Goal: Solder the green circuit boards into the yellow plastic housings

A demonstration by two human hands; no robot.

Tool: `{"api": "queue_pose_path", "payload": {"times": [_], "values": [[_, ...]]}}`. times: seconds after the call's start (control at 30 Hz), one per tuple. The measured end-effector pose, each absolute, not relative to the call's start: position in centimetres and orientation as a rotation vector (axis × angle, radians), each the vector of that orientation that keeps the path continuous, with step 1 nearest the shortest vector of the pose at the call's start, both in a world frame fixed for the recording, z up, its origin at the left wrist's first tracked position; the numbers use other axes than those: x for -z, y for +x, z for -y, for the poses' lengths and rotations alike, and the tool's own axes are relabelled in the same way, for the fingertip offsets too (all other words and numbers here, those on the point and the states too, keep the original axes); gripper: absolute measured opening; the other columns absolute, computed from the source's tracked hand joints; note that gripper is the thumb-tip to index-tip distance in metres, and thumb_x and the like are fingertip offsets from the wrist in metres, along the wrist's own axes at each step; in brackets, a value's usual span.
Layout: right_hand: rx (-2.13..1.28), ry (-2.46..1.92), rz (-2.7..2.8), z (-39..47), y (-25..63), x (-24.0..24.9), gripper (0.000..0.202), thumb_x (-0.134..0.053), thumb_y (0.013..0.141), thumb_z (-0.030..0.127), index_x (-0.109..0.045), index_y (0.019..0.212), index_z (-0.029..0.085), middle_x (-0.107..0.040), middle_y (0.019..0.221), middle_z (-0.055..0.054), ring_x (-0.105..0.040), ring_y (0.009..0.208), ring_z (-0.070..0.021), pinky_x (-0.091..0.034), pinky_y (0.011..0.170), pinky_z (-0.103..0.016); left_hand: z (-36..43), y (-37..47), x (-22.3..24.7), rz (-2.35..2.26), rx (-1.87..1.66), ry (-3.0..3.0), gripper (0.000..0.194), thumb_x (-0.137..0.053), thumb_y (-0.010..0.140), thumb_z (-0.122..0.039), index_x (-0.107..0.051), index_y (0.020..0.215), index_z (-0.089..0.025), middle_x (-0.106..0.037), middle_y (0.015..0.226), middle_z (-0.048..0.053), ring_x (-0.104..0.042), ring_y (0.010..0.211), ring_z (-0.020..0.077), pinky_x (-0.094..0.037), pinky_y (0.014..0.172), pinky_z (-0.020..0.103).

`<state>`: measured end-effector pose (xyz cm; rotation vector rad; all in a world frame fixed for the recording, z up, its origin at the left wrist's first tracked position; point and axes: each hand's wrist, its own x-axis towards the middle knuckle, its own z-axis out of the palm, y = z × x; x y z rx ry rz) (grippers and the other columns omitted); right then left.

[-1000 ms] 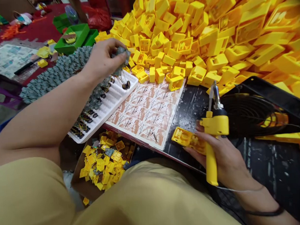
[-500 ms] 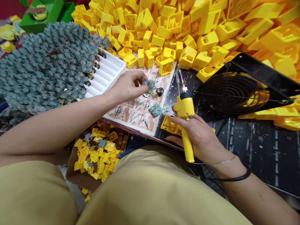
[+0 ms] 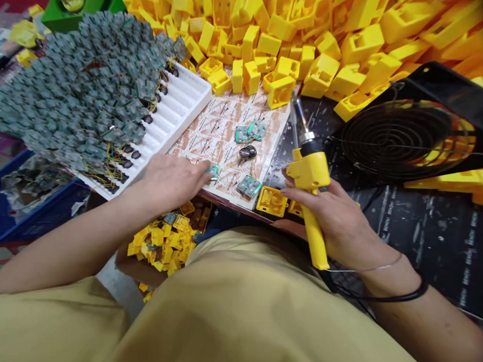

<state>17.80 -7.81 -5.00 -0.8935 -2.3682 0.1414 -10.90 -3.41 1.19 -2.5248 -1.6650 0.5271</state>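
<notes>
My right hand is wrapped round the handle of a yellow soldering gun, its metal tip pointing up and away over the table. My left hand is closed at the near left edge of the patterned sheet, its fingertips on a small green circuit board, partly hidden. Farther right on the sheet lie two overlapping circuit boards, black round parts with thin wires, and another board. An open yellow housing sits at the table edge beside my right hand.
A white foam tray at left bears a heap of wired circuit boards. Yellow housings are piled along the back. At right stands a black fan. Below the edge are a box of yellow parts and a blue crate.
My left hand has moved from the boards in the middle of the sheet toward its near left edge. My right hand still holds the soldering gun. The view has shifted slightly.
</notes>
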Motion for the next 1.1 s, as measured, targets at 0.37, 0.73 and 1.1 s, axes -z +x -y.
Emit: {"api": "queue_pose_path", "payload": {"times": [0.37,0.73,1.1], "values": [[-0.075,-0.972,2.215,8.7,17.0,5.3,0.054,-0.071,0.085,0.035,-0.046,0.131,0.022,-0.066,0.092,-0.003,-0.066,0.085,-0.0206,-0.052,0.097,-0.045,1.6,-3.5,2.1,1.549,-0.033,-2.636,0.045,-0.048,0.090,-0.049,-0.071,0.092,-0.011,-0.071,0.081,0.015,-0.067,0.088,0.0326,-0.046,0.072,0.040],[0.043,-1.000,2.317,7.2,16.1,5.6,0.036,-0.060,0.093,0.026,-0.049,0.126,0.017,-0.068,0.096,-0.006,-0.067,0.081,-0.0175,-0.050,0.098,-0.046,0.3,-6.2,2.1,1.719,0.245,-2.818,0.024,-0.053,0.084,-0.028,-0.072,0.095,-0.019,-0.076,0.084,0.003,-0.070,0.084,0.0228,-0.046,0.087,0.038],[-0.042,-0.985,1.926,9.4,19.0,2.2,0.025,-0.080,0.075,0.017,-0.064,0.093,0.021,-0.067,0.068,0.004,-0.063,0.058,-0.0101,-0.056,0.066,-0.021,0.5,-6.7,3.0,1.584,0.689,-3.150,0.020,-0.055,0.085,-0.028,-0.073,0.089,-0.018,-0.076,0.082,0.000,-0.069,0.077,0.0154,-0.043,0.088,0.033]]}}
